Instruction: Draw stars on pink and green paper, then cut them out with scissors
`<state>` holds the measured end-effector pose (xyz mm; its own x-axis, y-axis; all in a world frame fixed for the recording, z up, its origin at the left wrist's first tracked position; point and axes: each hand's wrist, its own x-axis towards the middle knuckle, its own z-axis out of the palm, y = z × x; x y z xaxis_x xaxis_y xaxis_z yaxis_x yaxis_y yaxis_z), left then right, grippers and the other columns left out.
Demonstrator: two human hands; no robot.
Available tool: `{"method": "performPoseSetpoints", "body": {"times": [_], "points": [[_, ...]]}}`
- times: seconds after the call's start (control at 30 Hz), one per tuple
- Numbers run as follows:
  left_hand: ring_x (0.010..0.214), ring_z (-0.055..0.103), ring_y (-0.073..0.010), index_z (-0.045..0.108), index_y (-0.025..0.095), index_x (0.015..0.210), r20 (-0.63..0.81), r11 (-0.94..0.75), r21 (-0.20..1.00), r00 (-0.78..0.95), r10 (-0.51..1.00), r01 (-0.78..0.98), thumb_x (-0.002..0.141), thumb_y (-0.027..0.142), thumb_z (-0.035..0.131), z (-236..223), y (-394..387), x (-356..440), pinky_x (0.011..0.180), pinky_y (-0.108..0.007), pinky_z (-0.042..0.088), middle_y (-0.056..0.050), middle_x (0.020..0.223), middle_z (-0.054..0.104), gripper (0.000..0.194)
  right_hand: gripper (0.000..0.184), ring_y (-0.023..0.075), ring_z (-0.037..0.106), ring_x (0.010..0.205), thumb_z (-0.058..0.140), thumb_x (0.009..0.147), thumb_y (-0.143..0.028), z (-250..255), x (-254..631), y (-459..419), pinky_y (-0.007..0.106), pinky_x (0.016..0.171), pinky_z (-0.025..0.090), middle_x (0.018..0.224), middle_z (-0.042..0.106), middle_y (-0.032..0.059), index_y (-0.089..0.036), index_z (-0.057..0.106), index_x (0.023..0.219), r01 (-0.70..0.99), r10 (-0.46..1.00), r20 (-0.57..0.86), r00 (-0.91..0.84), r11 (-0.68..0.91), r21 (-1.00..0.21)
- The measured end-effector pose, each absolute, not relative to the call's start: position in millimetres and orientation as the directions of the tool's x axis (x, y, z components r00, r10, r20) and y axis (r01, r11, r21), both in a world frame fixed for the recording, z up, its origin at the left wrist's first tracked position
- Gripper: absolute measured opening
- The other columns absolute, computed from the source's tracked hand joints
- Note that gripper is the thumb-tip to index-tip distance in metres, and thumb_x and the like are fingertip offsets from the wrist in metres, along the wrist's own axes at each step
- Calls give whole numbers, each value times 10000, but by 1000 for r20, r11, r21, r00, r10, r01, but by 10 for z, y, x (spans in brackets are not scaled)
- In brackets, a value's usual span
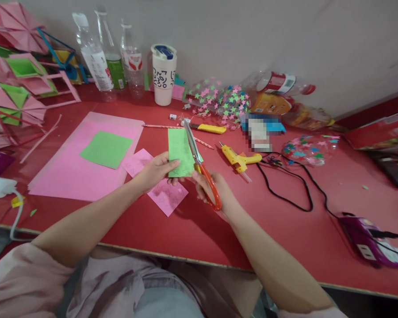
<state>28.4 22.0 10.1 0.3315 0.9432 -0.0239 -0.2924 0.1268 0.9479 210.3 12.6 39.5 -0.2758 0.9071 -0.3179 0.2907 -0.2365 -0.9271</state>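
Between thumb and fingers, my left hand (161,170) holds a small green paper piece (177,152) with faint pencil marks, raised above the table. My right hand (212,190) grips orange-handled scissors (193,143), whose metal blades point up and away over the right part of the green paper. Whether the blades have cut into it I cannot tell. Under my hands lies a narrow pink paper strip (168,198) with drawn marks, its middle partly covered. To the left, a green paper square (106,149) rests on a stack of pink sheets (69,176).
Beyond my hands lie a yellow utility knife (212,128), a yellow glue gun (240,159) and bags of paper stars (234,104). Bottles (99,70) and a white cup (164,75) stand along the wall. Black cords run right to a purple power strip (368,243). Paper models (16,88) crowd the left.
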Motion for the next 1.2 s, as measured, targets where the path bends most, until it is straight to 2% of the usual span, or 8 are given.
{"method": "performPoseSetpoints", "body": {"times": [0.17, 0.27, 0.4, 0.53, 0.63, 0.77, 0.93, 1.2], "points": [[489, 610, -90, 506, 167, 878, -69, 174, 960, 418, 906, -220, 867, 323, 656, 114, 184, 297, 478, -207, 457, 11, 642, 672, 216, 207, 61, 394, 353, 635, 707, -353, 375, 2118, 146, 198, 417, 376, 391, 447, -99, -220, 479, 683, 215, 942, -241, -234, -192, -958], [502, 627, -95, 527, 162, 912, -134, 237, 955, 454, 881, -178, 862, 285, 658, 131, 183, 290, 498, -212, 472, -1, 651, 696, 187, 194, 67, 408, 361, 604, 720, -316, 349, 2146, 171, 204, 414, 361, 392, 429, -97, -228, 444, 656, 221, 961, -185, -207, -138, -966], [461, 621, -87, 553, 150, 887, -171, 253, 958, 442, 881, -133, 850, 194, 629, 154, 207, 272, 454, -188, 436, -18, 648, 723, 95, 335, 75, 427, 375, 614, 783, -458, 345, 2202, 210, 223, 463, 409, 399, 429, -84, -232, 415, 638, 236, 960, -148, -238, -91, -967], [412, 588, -77, 545, 159, 825, -94, 129, 967, 161, 982, -220, 841, 156, 589, 183, 265, 205, 425, -176, 405, 5, 592, 697, 47, 485, 71, 369, 378, 572, 779, -682, 360, 2246, 229, 276, 549, 470, 421, 413, -95, -235, 413, 677, 319, 931, -204, -304, -102, -942], [413, 570, -61, 529, 172, 788, -44, 17, 963, -95, 994, -271, 840, 144, 567, 221, 313, 125, 427, -166, 387, 19, 592, 681, 70, 539, 100, 432, 464, 593, 724, -743, 371, 2265, 234, 269, 537, 399, 484, 432, -80, -236, 411, 705, 495, 926, -214, -309, -36, -868], [418, 551, -47, 519, 183, 774, -2, -72, 954, -247, 969, -291, 856, 141, 547, 258, 335, 59, 426, -159, 355, 42, 581, 640, 97, 569, 111, 427, 500, 579, 707, -774, 409, 2275, 225, 258, 510, 309, 521, 432, -69, -237, 389, 696, 623, 885, -284, -370, 10, -782], [405, 540, -47, 517, 184, 755, -4, -77, 959, -283, 959, -274, 870, 110, 516, 271, 321, 79, 418, -163, 350, 47, 568, 623, 137, 579, 103, 390, 487, 547, 722, -789, 451, 2269, 200, 252, 506, 272, 504, 390, -77, -238, 374, 677, 644, 838, -324, -439, 42, -763], [384, 538, -48, 520, 181, 767, -11, -29, 978, -187, 982, -209, 886, 123, 531, 280, 304, 146, 403, -166, 359, 43, 577, 644, 133, 605, 102, 387, 485, 573, 694, -809, 472, 2240, 172, 255, 509, 272, 499, 385, -81, -238, 373, 677, 622, 832, -330, -445, 22, -783]]}}
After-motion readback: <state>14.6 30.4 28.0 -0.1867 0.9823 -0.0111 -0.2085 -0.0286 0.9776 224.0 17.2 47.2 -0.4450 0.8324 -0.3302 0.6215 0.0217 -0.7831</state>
